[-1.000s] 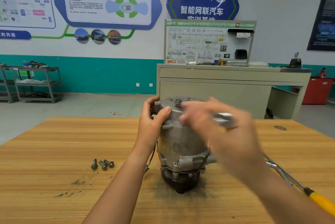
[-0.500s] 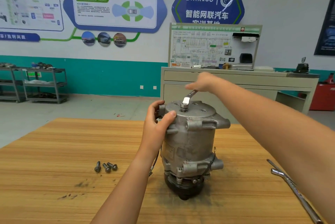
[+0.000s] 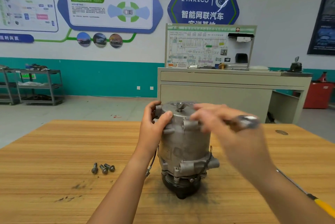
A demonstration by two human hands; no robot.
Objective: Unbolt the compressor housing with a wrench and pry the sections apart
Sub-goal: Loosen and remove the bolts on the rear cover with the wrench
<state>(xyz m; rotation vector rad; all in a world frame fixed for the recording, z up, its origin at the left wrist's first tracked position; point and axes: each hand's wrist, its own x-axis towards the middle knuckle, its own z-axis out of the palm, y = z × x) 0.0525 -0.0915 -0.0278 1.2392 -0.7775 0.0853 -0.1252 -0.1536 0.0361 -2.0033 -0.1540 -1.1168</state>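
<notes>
Left hand (image 3: 155,125) wraps the compressor housing (image 3: 184,144) at its top rim, probably bracing it against turning. Right hand (image 3: 226,127), blurred, grips the wrench (image 3: 248,120) clear of the housing's top bolt (image 3: 180,105).

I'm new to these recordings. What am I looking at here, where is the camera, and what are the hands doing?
The view comes from a camera worn on a person's head, looking down at a wooden table. No robot here: two bare hands. The left hand grips the top of a metal compressor standing upright. The right hand, blurred by motion, holds a wrench beside it. Three loose bolts lie left of the compressor; a yellow-handled tool lies at the right edge.
</notes>
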